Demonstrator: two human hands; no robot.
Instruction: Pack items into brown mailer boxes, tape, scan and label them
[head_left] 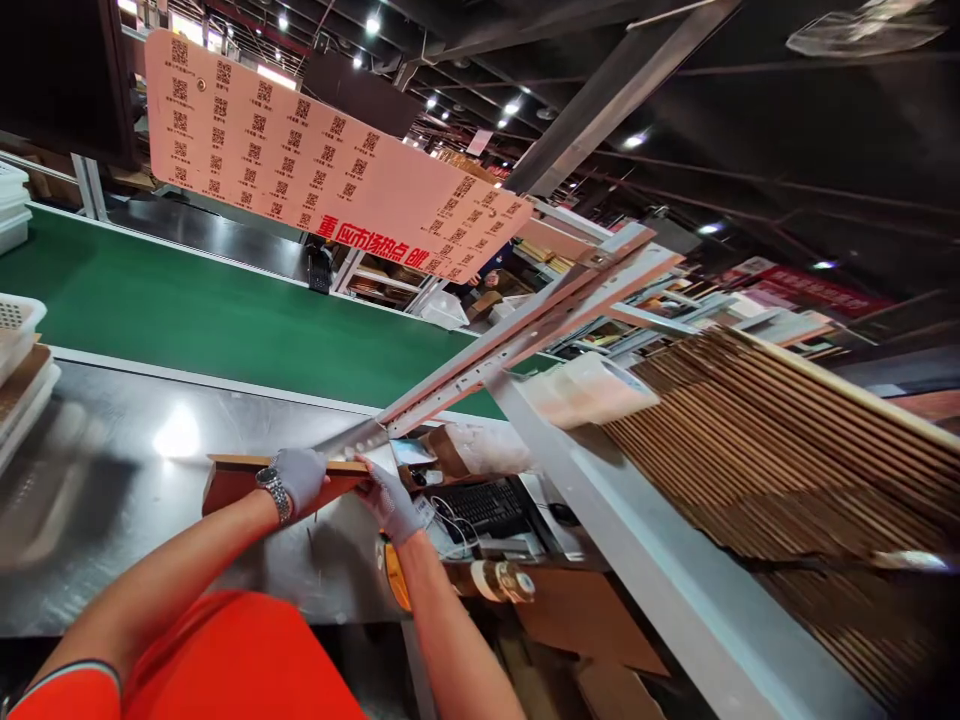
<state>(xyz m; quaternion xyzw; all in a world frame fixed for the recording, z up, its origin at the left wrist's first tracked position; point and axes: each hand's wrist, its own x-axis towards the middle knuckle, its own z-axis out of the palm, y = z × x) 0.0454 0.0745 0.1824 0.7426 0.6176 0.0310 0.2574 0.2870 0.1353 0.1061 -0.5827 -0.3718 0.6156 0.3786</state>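
A brown cardboard box (pixel 236 485) is held just above the metal table (pixel 150 560), its long edge facing up. My left hand (pixel 298 480), in a grey glove with a wristwatch behind it, is closed over the middle of the cardboard. At the right end of it, my right hand (pixel 390 503), also gloved, grips the edge with the fingers partly hidden. A yellow tape dispenser (pixel 394 575) sits beside my right forearm.
Beyond the table runs a green conveyor belt (pixel 225 300). White baskets (pixel 19 330) stand at the left. A slanted metal post (pixel 517 330), a keyboard (pixel 480 507), tape rolls (pixel 502 580) and a stack of flattened cartons (pixel 787 470) are at the right. A pink code board (pixel 300 150) hangs ahead.
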